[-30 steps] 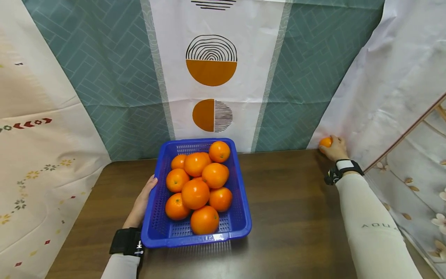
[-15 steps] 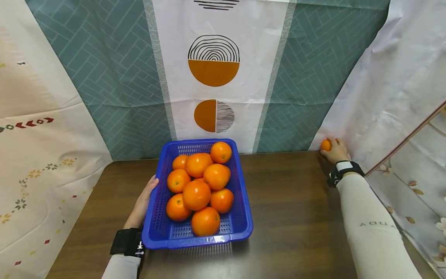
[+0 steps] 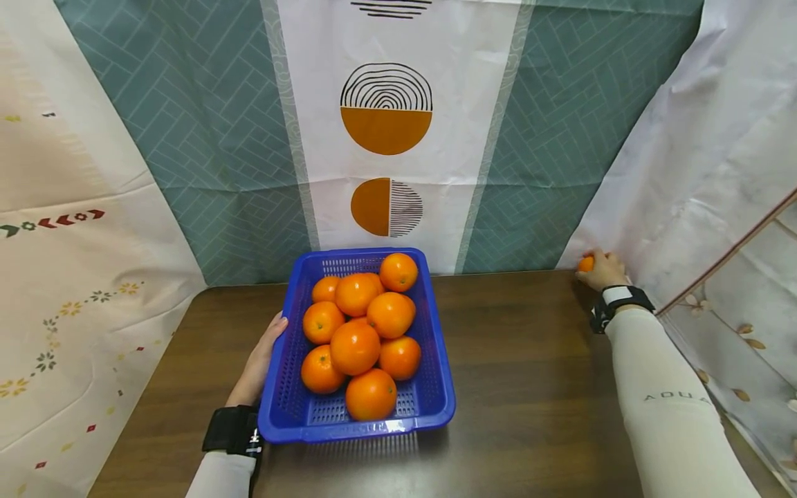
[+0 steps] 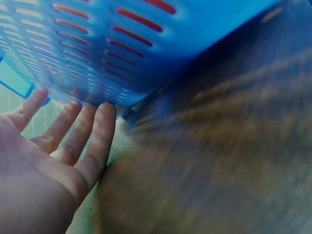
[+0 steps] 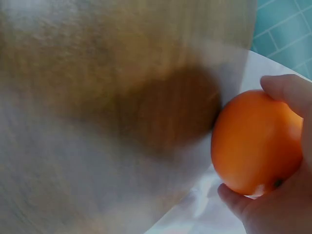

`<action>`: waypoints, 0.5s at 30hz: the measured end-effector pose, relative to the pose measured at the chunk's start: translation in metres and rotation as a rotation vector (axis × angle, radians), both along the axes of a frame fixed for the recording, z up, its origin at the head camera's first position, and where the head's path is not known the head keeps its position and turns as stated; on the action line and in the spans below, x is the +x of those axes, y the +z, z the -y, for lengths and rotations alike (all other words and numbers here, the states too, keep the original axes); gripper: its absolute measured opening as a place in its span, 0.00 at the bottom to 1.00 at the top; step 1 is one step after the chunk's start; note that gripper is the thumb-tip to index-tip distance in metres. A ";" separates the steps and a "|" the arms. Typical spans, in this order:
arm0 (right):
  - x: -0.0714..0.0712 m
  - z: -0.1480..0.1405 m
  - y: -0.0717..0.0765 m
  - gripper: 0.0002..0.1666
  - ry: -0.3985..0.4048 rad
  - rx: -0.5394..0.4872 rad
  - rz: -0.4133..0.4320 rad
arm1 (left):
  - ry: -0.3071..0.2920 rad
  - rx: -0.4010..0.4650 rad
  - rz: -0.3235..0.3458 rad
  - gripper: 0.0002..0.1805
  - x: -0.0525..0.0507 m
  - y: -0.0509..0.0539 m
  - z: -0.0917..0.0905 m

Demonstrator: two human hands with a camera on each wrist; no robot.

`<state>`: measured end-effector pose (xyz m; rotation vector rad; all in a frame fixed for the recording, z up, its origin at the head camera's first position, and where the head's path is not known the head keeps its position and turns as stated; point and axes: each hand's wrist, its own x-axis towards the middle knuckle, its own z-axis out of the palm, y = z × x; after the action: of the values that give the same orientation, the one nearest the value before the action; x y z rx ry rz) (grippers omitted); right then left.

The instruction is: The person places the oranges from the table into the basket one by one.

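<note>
A blue slotted plastic basket [image 3: 439, 346] holds several oranges [image 3: 355, 347], piled up in its middle and back. At its left side is my left hand [image 3: 261, 360]; in the left wrist view the fingers [image 4: 103, 129] are spread, nearly straight, with their tips against the slotted wall. Far off at the table's back right corner, my right hand [image 3: 604, 270] grips a single orange [image 5: 256, 144]. The thumb and fingers lie on opposite sides of that orange in the right wrist view. It is at the table's edge, beside the white cloth; whether it touches the tabletop I cannot tell.
The brown wooden table [image 3: 510, 387] runs between the basket and the right arm. A green and white patterned cloth [image 3: 529, 207] hangs along its back edge. Pale cloths hang on the left [image 3: 75, 277] and on the right [image 3: 691, 207].
The right hand and its orange have lowered slightly at the back right corner. The head view has shifted a little. Left hand and basket keep their places.
</note>
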<state>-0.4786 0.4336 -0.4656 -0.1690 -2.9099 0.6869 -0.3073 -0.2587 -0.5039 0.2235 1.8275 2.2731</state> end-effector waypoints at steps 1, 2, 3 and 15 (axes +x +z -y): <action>0.001 -0.001 0.000 0.35 0.000 0.004 0.009 | -0.001 -0.002 0.000 0.33 0.000 0.001 0.000; 0.002 -0.001 0.001 0.35 0.002 0.005 0.015 | 0.002 -0.004 0.000 0.33 0.000 0.001 0.000; 0.003 -0.001 0.001 0.35 0.001 0.006 0.020 | 0.000 -0.003 -0.002 0.33 0.000 0.002 0.000; 0.004 0.001 -0.013 0.35 -0.016 0.001 -0.089 | 0.012 -0.003 -0.008 0.32 -0.002 -0.002 0.000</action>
<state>-0.4744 0.4326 -0.4784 -0.1574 -2.8210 0.6725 -0.3093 -0.2582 -0.5057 0.2222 1.8411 2.2798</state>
